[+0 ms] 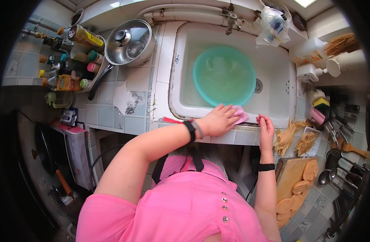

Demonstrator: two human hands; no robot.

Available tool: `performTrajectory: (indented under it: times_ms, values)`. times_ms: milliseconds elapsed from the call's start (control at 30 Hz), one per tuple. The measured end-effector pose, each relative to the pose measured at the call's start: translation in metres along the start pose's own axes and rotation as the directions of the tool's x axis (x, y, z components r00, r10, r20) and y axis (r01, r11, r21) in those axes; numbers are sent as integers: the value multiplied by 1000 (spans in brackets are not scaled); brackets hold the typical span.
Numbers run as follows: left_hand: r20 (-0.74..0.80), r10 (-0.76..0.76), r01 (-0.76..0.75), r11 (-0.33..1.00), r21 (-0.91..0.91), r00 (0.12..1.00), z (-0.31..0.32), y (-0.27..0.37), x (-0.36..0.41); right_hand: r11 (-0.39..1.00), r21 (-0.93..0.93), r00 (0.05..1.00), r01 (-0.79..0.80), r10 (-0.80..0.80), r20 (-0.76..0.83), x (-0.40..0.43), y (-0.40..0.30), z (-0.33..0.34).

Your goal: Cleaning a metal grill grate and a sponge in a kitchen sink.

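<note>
My left hand [216, 122] lies palm down on a pink cloth [240, 115] at the front rim of the white sink [286, 116]. Part of the cloth is hidden beneath the fingers. My right hand [266, 127] hovers near the same rim, farther right, with loosely bent fingers and nothing visible in it. Inside the sink sits a round turquoise basin [197, 83] holding slightly cloudy water. To the basin's right a metal drain [258, 86] shows, and a tap [232, 22] is mounted behind the sink.
Left of the sink stands a lidded pan [129, 45], its handle towards me, beside several seasoning bottles [68, 60]. On the right are dried husks [286, 137], a wooden cutting board [287, 175] with flat orange-brown pieces [301, 187], a pump bottle [308, 73] and hanging utensils [333, 169].
</note>
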State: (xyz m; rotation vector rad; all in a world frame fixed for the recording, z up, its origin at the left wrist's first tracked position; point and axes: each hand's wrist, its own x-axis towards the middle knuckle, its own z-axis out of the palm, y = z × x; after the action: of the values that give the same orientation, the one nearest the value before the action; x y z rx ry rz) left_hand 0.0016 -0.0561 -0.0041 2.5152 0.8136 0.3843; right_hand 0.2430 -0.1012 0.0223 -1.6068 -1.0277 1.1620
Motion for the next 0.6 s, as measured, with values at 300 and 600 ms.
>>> performTrajectory:
  times_ms: [300,600]
  values:
    - [8,111,-106,963,-249,994,-64,-15,-5,988,-90,957,123,-142,-254,-31,-18,-37]
    - [450,260,-299,954,15,854,-84,-30,-116,887,-462,711,16,-334,-618,-70,21,-72]
